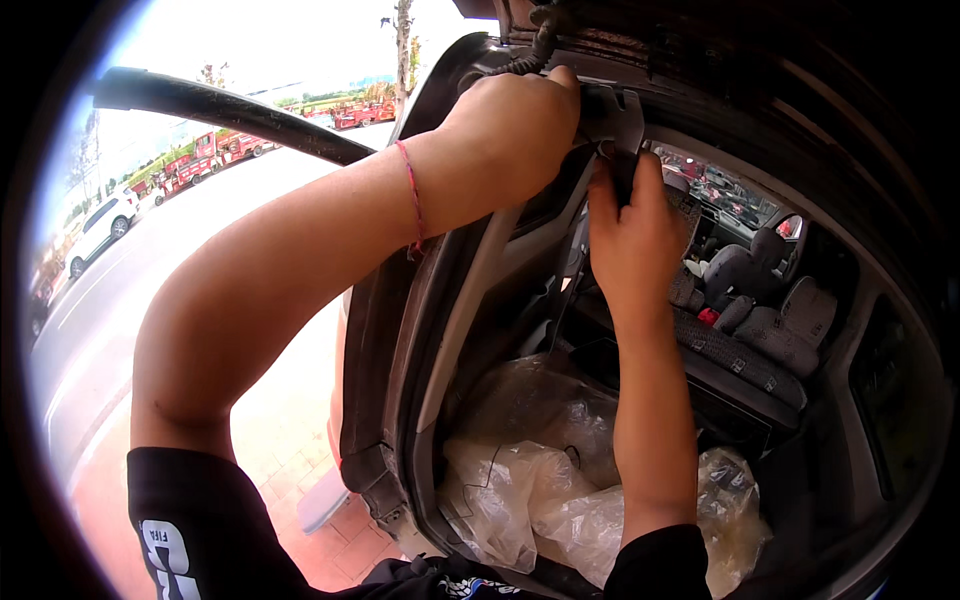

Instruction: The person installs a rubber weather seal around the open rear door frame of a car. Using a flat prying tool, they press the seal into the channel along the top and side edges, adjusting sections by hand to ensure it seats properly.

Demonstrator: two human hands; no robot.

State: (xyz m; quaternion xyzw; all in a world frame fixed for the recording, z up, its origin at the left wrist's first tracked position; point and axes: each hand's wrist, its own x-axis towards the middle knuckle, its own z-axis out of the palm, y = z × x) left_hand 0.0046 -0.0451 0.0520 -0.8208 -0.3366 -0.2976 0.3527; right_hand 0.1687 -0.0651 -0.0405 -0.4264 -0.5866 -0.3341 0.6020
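Observation:
At the top left corner of a vehicle's open rear hatch, my left hand (515, 130) is closed against the frame near a ridged cable sleeve (535, 50); what its fingers hold is hidden. My right hand (635, 235), lower and to the right, grips a dark trim piece (623, 170) with thumb and forefinger, just below a notched panel (615, 115). A red thread bracelet circles my left wrist.
Crumpled clear plastic sheeting (520, 500) lies in the cargo area, with patterned grey seats (760, 330) beyond. A black strut (240, 120) crosses at upper left. Outside are red-brick paving (320, 550), a road, a white car (100, 225) and several red vehicles (220, 150).

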